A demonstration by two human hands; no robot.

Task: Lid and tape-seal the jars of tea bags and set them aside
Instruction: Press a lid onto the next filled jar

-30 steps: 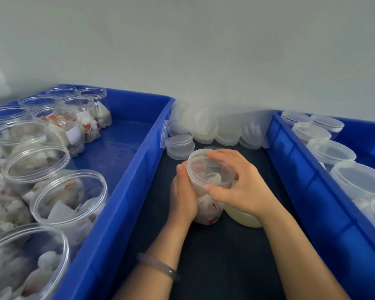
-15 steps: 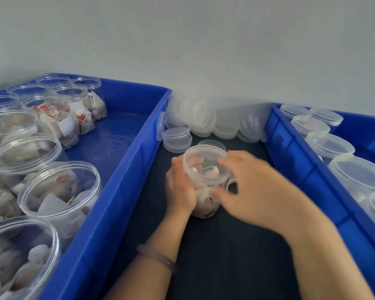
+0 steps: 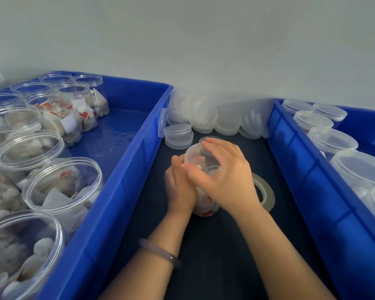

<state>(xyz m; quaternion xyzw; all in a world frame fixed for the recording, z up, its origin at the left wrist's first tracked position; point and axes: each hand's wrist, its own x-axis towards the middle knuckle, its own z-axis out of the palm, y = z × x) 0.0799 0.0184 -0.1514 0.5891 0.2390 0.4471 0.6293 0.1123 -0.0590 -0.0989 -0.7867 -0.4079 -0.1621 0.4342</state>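
Note:
A clear jar of tea bags (image 3: 206,207) stands on the dark mat between two blue bins. My left hand (image 3: 181,187) wraps its left side. My right hand (image 3: 223,174) lies over the translucent lid (image 3: 196,155) on top of the jar, fingers curled around the rim. A roll of clear tape (image 3: 265,191) lies flat on the mat just right of the jar, partly hidden by my right wrist.
The left blue bin (image 3: 126,165) holds several open jars of tea bags (image 3: 63,187). The right blue bin (image 3: 301,174) holds several lidded jars (image 3: 331,141). A heap of loose lids (image 3: 204,114) lies against the wall, with a small stack (image 3: 178,135) in front.
My right hand left the lid, swung out to the right, and is back on top of the jar gripping the lid. The left hand kept its hold on the jar.

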